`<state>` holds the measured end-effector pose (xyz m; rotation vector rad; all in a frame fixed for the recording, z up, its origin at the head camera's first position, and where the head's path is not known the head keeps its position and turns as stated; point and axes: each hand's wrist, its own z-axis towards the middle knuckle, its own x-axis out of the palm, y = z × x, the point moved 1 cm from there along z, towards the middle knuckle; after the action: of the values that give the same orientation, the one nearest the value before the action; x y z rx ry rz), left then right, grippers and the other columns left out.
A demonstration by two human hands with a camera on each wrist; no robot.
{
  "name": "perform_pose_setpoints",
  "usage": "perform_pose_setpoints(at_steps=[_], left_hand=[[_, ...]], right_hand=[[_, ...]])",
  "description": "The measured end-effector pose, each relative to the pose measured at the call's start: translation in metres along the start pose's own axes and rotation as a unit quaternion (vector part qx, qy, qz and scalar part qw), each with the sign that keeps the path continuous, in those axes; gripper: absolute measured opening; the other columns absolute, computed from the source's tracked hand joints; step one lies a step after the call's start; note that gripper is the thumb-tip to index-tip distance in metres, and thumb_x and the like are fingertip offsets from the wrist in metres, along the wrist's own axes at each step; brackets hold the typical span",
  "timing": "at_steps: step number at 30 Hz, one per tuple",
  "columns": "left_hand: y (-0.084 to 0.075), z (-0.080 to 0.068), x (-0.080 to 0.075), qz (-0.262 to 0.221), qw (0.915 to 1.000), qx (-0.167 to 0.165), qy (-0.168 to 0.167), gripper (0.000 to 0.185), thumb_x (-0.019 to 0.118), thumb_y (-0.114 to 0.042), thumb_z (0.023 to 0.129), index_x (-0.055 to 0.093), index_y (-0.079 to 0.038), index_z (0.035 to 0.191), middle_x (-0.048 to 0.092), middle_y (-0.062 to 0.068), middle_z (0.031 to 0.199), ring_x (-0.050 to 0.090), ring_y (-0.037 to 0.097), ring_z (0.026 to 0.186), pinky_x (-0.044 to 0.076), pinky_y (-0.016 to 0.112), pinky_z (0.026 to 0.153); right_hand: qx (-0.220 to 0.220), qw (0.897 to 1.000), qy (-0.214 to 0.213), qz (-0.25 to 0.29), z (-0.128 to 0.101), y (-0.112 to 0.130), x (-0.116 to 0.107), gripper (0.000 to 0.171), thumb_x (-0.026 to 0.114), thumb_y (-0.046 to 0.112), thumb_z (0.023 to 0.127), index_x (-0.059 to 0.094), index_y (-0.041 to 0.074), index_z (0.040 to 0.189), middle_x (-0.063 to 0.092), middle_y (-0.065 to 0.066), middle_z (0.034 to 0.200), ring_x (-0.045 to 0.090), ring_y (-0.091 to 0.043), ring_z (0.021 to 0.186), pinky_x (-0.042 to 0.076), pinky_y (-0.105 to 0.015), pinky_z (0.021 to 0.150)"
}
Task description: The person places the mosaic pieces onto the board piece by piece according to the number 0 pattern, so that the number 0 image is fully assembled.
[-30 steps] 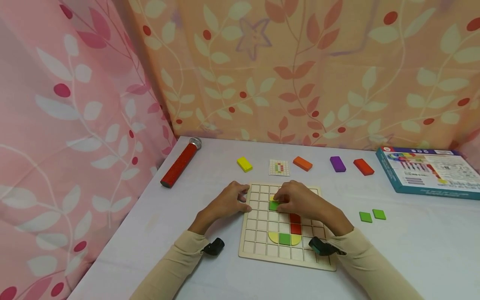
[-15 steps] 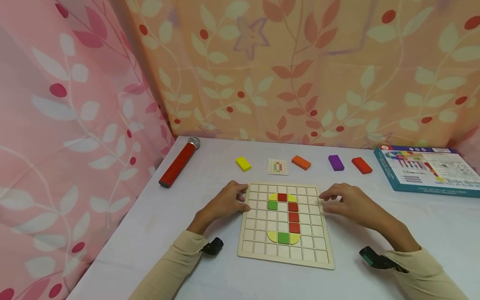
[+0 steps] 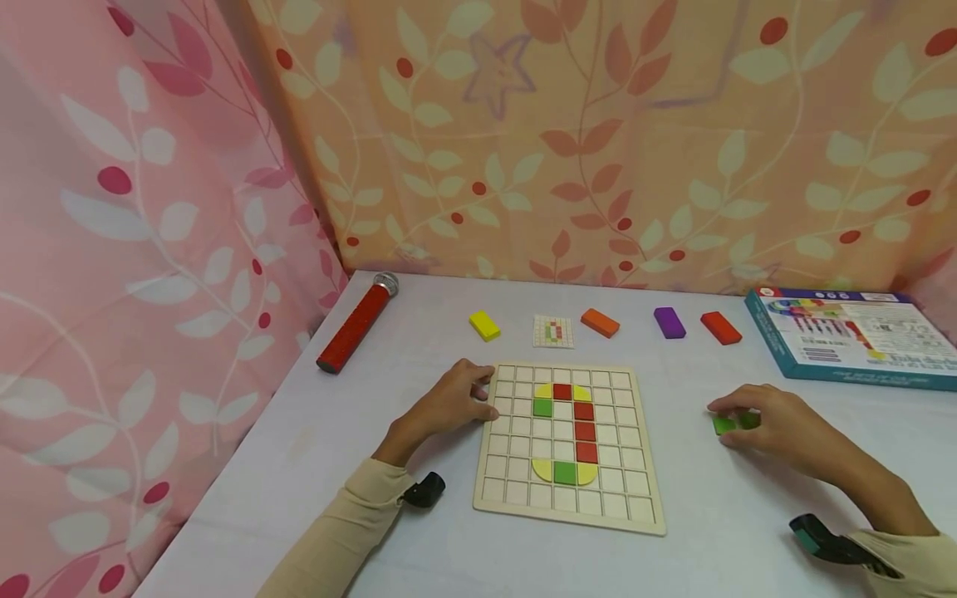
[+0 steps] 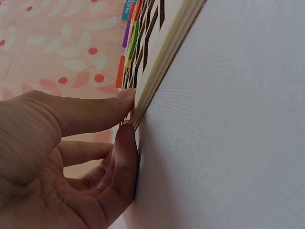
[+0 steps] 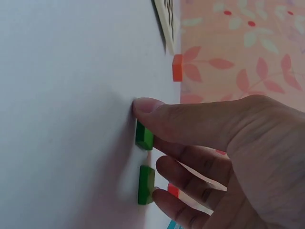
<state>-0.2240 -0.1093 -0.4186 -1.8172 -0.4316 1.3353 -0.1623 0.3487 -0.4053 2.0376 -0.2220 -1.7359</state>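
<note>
The square wooden grid board (image 3: 508, 490) lies flat on the white table, with red and green square tiles and yellow quarter-round tiles forming a ring on it. At its left edge my left hand (image 3: 452, 400) pinches the rim; thumb and fingertip meet the edge in the left wrist view (image 4: 95, 157). My right hand (image 3: 781, 428) is down at the table right of the board. Its thumb and forefinger lie about a green tile (image 5: 145, 136), the thumb covering part of it. Another green tile (image 5: 146, 185) lies just beside, under the other fingers.
Behind the board lie a yellow block (image 3: 484, 325), a small pattern card (image 3: 553, 331), and orange (image 3: 601, 322), purple (image 3: 669, 323) and red (image 3: 721, 328) blocks. A red microphone (image 3: 359, 324) is at the left, a flat box (image 3: 860, 339) at the back right. Patterned cloth hangs behind.
My right hand has left the upper part of the board and moved right to the green tiles, uncovering the upper yellow and red tiles. My left hand stays at the board's edge.
</note>
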Motion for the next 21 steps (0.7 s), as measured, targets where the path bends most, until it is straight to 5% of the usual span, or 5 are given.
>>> perform_pose_setpoints(at_steps=[14,21], left_hand=[[0.002,0.001,0.001,0.001,0.9999,-0.012,0.004,0.08,0.088,-0.005,0.086,0.049,0.003,0.155,0.054,0.013,0.131,0.065,0.02,0.108,0.058,0.031,0.088],[0.001,0.002,0.001,0.006,1.0,-0.006,0.004,0.079,0.088,-0.004,0.086,0.05,0.003,0.155,0.055,0.014,0.13,0.065,0.02,0.108,0.058,0.03,0.087]], right_hand=[[0.005,1.0,0.014,-0.013,-0.002,-0.008,-0.003,0.034,0.086,0.021,0.088,0.079,0.004,0.117,0.074,-0.014,0.114,0.063,-0.038,0.108,0.056,-0.064,0.09],[-0.017,1.0,0.007,0.003,0.008,0.015,0.002,0.032,0.086,0.023,0.088,0.079,0.01,0.116,0.073,-0.002,0.11,0.061,-0.023,0.102,0.055,-0.034,0.08]])
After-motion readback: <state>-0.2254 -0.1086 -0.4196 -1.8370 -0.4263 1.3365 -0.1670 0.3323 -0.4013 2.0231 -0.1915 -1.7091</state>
